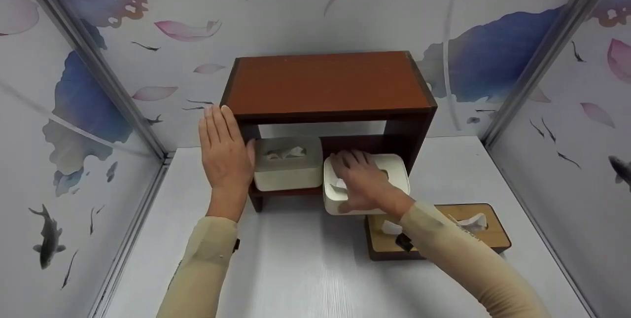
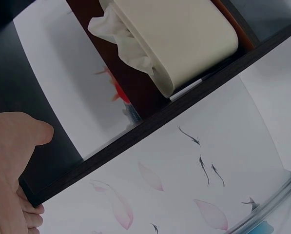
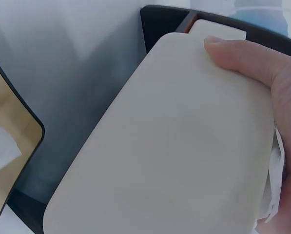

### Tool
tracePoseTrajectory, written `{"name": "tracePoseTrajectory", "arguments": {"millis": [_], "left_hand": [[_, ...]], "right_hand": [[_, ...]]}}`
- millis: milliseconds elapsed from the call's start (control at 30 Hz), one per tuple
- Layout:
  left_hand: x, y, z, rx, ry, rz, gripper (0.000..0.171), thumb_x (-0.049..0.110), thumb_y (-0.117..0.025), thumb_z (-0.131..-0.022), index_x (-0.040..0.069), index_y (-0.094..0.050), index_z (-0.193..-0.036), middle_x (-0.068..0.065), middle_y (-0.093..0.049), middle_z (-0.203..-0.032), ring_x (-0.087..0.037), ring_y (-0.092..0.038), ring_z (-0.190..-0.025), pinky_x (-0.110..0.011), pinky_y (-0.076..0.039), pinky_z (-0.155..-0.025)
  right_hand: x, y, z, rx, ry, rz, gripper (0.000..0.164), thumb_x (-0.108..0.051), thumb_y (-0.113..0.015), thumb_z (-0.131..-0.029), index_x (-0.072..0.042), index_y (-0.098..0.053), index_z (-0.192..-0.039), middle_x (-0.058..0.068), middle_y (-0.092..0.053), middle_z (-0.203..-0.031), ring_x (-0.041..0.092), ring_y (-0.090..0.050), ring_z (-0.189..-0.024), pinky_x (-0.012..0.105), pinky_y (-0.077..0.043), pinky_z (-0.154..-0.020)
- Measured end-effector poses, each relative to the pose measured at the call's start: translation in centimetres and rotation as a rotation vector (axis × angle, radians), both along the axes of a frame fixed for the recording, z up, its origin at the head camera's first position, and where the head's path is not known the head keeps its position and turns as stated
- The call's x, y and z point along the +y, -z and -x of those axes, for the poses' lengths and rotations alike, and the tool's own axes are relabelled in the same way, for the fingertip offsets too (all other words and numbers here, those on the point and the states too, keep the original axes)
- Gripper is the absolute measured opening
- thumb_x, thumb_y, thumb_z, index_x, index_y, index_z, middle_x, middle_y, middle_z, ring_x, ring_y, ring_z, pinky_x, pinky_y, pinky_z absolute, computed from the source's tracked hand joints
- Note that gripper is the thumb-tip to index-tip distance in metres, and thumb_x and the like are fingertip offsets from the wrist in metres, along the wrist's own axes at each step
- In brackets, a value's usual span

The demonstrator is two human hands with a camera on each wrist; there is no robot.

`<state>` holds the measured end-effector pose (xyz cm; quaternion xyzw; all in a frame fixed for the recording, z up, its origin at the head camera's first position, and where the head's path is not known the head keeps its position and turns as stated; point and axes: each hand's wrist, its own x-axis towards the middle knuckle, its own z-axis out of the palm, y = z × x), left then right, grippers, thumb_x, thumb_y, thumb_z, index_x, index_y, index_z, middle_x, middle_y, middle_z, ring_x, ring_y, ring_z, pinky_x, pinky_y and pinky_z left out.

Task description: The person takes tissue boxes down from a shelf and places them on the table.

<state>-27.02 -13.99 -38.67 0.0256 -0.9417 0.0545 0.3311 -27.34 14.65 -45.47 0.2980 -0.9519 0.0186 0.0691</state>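
A brown wooden shelf (image 1: 328, 84) stands against the back wall. My left hand (image 1: 224, 153) holds its left side panel, fingers straight along the outside and thumb on the inner side; in the left wrist view the thumb (image 2: 43, 131) and fingers straddle the dark panel (image 2: 121, 141). A grey-beige tissue box (image 1: 288, 177) sits inside the shelf at the left, a tissue poking from its top. From above, my right hand (image 1: 362, 180) grips a white tissue box (image 1: 399, 175) at the shelf's front right. In the right wrist view the thumb (image 3: 233, 51) lies on that box's smooth side (image 3: 169, 131).
A wood-topped tissue box (image 1: 495, 236) with a dark rim lies on the white table (image 1: 296, 268) at the right, partly under my right forearm. Printed panels with petals and fish form the walls (image 1: 325, 27) at the back and both sides, with metal posts (image 1: 542, 47) at the corners.
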Motion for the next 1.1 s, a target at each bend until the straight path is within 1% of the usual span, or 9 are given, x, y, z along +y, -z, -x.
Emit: {"name": "tracePoseTrajectory", "arguments": {"millis": [100, 300, 500, 667, 933, 1100], "left_hand": [[0.0, -0.1, 0.0, -0.002, -0.003, 0.005, 0.087, 0.044, -0.059, -0.095, -0.004, -0.017, -0.153, -0.024, -0.025, -0.158, -0.034, -0.025, -0.149, -0.041, -0.020, -0.124], [0.0, 0.0, -0.1, 0.007, -0.004, 0.007, 0.087, 0.044, -0.060, -0.094, -0.004, -0.017, -0.153, -0.023, -0.026, -0.158, -0.034, -0.025, -0.149, -0.041, -0.020, -0.124], [-0.1, 0.1, -0.1, 0.023, 0.009, 0.000, 0.087, 0.043, -0.061, -0.094, -0.004, -0.018, -0.153, -0.023, -0.027, -0.158, -0.034, -0.026, -0.149, -0.041, -0.020, -0.124], [0.0, 0.0, -0.1, 0.018, 0.011, -0.002, 0.087, 0.043, -0.061, -0.094, -0.004, -0.017, -0.153, -0.024, -0.027, -0.158, -0.034, -0.026, -0.149, -0.041, -0.020, -0.124], [0.0, 0.2, -0.1, 0.035, 0.004, 0.018, 0.088, 0.044, -0.061, -0.094, -0.005, -0.018, -0.153, -0.023, -0.027, -0.158, -0.034, -0.027, -0.148, -0.041, -0.020, -0.124], [0.0, 0.1, -0.1, 0.022, 0.002, 0.017, 0.088, 0.045, -0.060, -0.094, -0.005, -0.017, -0.153, -0.023, -0.026, -0.158, -0.034, -0.025, -0.149, -0.042, -0.019, -0.124]], "right_hand": [[-0.3, 0.2, -0.5, 0.022, -0.013, 0.000, 0.123, -0.061, -0.084, -0.054, -0.005, -0.033, -0.150, 0.018, -0.045, -0.144, 0.038, -0.040, -0.134, 0.056, -0.032, -0.112], [-0.8, 0.8, -1.6, 0.025, -0.013, -0.006, 0.121, -0.061, -0.083, -0.054, -0.006, -0.034, -0.150, 0.019, -0.046, -0.143, 0.039, -0.042, -0.133, 0.055, -0.033, -0.111], [-1.8, 1.3, -3.0, 0.044, -0.028, 0.027, 0.119, -0.059, -0.083, -0.052, -0.006, -0.037, -0.148, 0.018, -0.047, -0.140, 0.038, -0.044, -0.129, 0.055, -0.034, -0.110], [-2.8, 2.1, -4.0, 0.075, -0.045, 0.050, 0.116, -0.056, -0.084, -0.051, -0.005, -0.040, -0.145, 0.019, -0.049, -0.138, 0.039, -0.046, -0.126, 0.055, -0.036, -0.108], [-4.7, 3.2, -4.8, 0.063, -0.046, 0.027, 0.113, -0.056, -0.083, -0.051, -0.008, -0.040, -0.144, 0.017, -0.048, -0.139, 0.037, -0.046, -0.128, 0.053, -0.036, -0.110], [-6.1, 3.6, -5.2, 0.045, -0.058, 0.017, 0.115, -0.059, -0.083, -0.052, -0.009, -0.039, -0.146, 0.017, -0.047, -0.141, 0.037, -0.046, -0.129, 0.052, -0.035, -0.111]]}}
